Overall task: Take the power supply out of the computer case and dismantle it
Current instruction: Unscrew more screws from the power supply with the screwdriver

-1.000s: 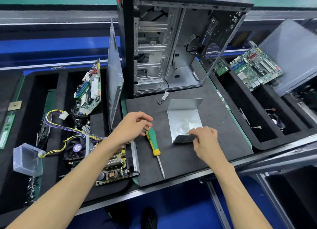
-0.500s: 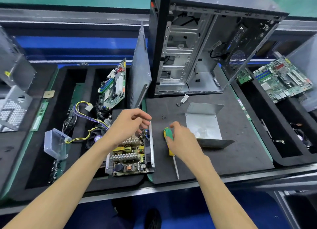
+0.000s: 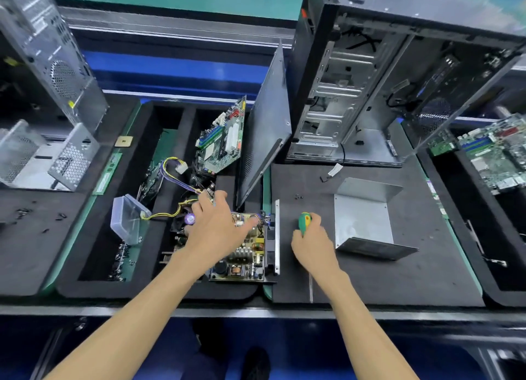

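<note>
The opened power supply (image 3: 247, 254) lies at the seam between the left tray and the black mat, its circuit board bare, with coils and heat sinks showing. My left hand (image 3: 219, 226) rests spread over the board's upper part, fingers apart, near the fan (image 3: 182, 223) and the yellow and purple wires (image 3: 168, 166). My right hand (image 3: 311, 241) is closed around the green and yellow screwdriver (image 3: 305, 220), whose shaft pokes out below my wrist toward the mat's front edge. The bent metal cover (image 3: 363, 220) of the supply lies on the mat to the right. The empty computer case (image 3: 370, 80) stands behind.
A side panel (image 3: 267, 129) leans between the left tray and the case. A motherboard (image 3: 223, 140) stands in the left tray (image 3: 85, 285), beside a clear plastic box (image 3: 129, 220). Another motherboard (image 3: 495, 154) lies in the right tray. Loose screws (image 3: 298, 197) sit on the mat. Metal cases stand far left.
My right hand left the metal cover, moved left and took hold of the screwdriver. My left hand moved from the screwdriver onto the power supply board. The view shifted left.
</note>
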Demonstrator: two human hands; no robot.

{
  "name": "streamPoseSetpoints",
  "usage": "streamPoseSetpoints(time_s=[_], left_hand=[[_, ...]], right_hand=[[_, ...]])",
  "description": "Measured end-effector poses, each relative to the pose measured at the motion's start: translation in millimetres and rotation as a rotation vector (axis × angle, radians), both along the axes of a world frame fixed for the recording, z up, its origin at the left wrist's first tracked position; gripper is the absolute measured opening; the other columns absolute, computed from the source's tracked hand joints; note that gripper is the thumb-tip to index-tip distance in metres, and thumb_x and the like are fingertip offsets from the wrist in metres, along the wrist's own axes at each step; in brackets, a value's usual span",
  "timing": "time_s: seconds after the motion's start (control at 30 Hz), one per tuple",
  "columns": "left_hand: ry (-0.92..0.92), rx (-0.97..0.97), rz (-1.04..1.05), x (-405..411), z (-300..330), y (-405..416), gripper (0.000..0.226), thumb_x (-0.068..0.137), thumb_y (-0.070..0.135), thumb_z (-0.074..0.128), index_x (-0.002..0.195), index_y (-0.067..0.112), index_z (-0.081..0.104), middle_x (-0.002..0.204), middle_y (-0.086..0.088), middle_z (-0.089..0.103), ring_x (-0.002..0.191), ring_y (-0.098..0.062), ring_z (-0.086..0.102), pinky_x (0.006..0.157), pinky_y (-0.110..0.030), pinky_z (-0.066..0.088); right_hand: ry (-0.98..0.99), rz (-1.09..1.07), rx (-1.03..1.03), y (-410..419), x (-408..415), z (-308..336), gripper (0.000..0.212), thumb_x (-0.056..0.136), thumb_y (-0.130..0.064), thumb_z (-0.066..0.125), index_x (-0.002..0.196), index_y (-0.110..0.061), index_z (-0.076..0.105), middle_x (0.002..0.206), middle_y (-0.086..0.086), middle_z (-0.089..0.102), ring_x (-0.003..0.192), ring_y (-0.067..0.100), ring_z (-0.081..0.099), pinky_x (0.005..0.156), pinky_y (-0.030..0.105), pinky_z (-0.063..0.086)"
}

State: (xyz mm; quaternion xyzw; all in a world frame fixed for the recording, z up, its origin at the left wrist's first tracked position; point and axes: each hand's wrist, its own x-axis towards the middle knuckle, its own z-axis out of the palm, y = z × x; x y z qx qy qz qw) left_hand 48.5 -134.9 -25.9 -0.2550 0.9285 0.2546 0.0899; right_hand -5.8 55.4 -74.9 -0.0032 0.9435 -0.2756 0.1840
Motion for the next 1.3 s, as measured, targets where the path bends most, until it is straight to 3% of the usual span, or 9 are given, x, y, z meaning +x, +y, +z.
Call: streamPoseSetpoints(time_s=[0.1, 0.23, 0.33, 0.47, 0.67, 0.97, 1.1, 1.23, 1.3], left_hand=[[-0.120, 0.081, -0.049, 3.7, -7.0, 16.1, 0.095, 0.080, 0.080, 0.052, 0.146, 0.018, 0.023, 0.161, -0.014, 0.001, 0.146, -0.036, 0.014, 0.106, -0.054, 0.038], [-0.201, 0.028, -0.016, -0.2, -13.6, 32.5, 0.122, 0.068, 0.095, 0.042, 0.154, 0.013, 0.016, 0.161, -0.023, -0.025, 0.151, -0.042, -0.011, 0.110, -0.069, 0.027], [-0.239, -0.036, 0.001, -6.8, -18.2, 40.8, 0.134, 0.061, 0.101, 0.038, 0.154, 0.008, 0.015, 0.159, -0.027, -0.028, 0.149, -0.048, -0.013, 0.104, -0.076, 0.024], [-0.259, -0.088, 0.015, -12.8, -25.9, 45.3, 0.136, 0.059, 0.101, 0.040, 0.155, 0.007, 0.014, 0.156, -0.029, -0.029, 0.147, -0.051, -0.012, 0.100, -0.080, 0.022], [-0.340, -0.138, 0.018, -27.2, -27.5, 48.1, 0.143, 0.053, 0.101, 0.048, 0.157, 0.010, 0.011, 0.154, -0.033, -0.029, 0.143, -0.059, -0.014, 0.092, -0.087, 0.018], [-0.159, -0.062, 0.025, -8.5, -13.4, 30.9, 0.102, 0.051, 0.085, 0.067, 0.128, 0.023, 0.042, 0.159, -0.016, 0.009, 0.141, -0.038, 0.021, 0.100, -0.059, 0.034], [0.024, 0.347, 0.125, 7.9, 1.4, -5.4, 0.069, 0.055, 0.068, 0.082, 0.105, 0.028, 0.056, 0.136, -0.004, 0.043, 0.122, -0.021, 0.048, 0.098, -0.043, 0.045], [0.170, 0.781, 0.212, 23.9, 12.9, -15.3, 0.058, 0.059, 0.059, 0.083, 0.103, 0.027, 0.065, 0.107, 0.008, 0.065, 0.094, -0.003, 0.060, 0.071, -0.028, 0.044], [0.198, 0.887, 0.202, 26.6, 17.3, -11.1, 0.065, 0.052, 0.063, 0.080, 0.104, 0.027, 0.067, 0.102, 0.009, 0.070, 0.091, -0.003, 0.064, 0.070, -0.028, 0.042]], right_hand=[[-0.119, -0.104, -0.253, -5.2, 3.0, -3.5, 0.035, 0.106, -0.028, 0.043, 0.136, -0.012, 0.039, 0.116, 0.016, 0.062, 0.100, 0.035, 0.062, 0.084, 0.041, 0.049], [-0.216, -0.163, -0.479, -22.4, 20.5, -15.0, 0.024, 0.108, -0.038, 0.039, 0.124, -0.020, 0.044, 0.102, -0.007, 0.059, 0.089, 0.007, 0.057, 0.068, 0.027, 0.041], [-0.184, -0.236, -0.597, -24.5, 27.4, -23.8, 0.020, 0.109, -0.038, 0.041, 0.118, -0.023, 0.049, 0.101, -0.006, 0.062, 0.088, 0.010, 0.058, 0.069, 0.027, 0.042], [-0.295, -0.352, -0.797, -20.2, 27.1, -24.2, 0.020, 0.109, -0.034, 0.047, 0.103, -0.017, 0.054, 0.074, -0.001, 0.048, 0.051, 0.007, 0.043, 0.044, 0.024, 0.036], [-0.413, -0.449, -0.933, -15.6, 26.6, -19.0, 0.023, 0.107, -0.031, 0.054, 0.095, -0.012, 0.053, 0.067, -0.003, 0.050, 0.048, 0.008, 0.042, 0.039, 0.021, 0.031], [-0.411, -0.533, -0.972, -16.7, 37.1, -19.9, 0.019, 0.104, -0.031, 0.057, 0.100, -0.012, 0.058, 0.073, 0.001, 0.052, 0.054, 0.008, 0.049, 0.039, 0.021, 0.031], [-0.394, -0.447, -0.939, -20.9, 44.1, -11.1, 0.032, 0.097, -0.047, 0.067, 0.111, -0.018, 0.063, 0.090, 0.001, 0.074, 0.070, 0.010, 0.067, 0.048, 0.026, 0.042], [-0.494, -0.338, -1.123, -24.7, 44.1, 8.2, 0.064, 0.084, -0.064, 0.072, 0.130, -0.020, 0.064, 0.118, 0.006, 0.077, 0.107, 0.026, 0.074, 0.091, 0.047, 0.060], [-0.492, -0.295, -1.201, -23.2, 42.9, 23.1, 0.066, 0.083, -0.067, 0.068, 0.132, -0.022, 0.065, 0.121, 0.007, 0.076, 0.107, 0.027, 0.074, 0.082, 0.041, 0.063]])
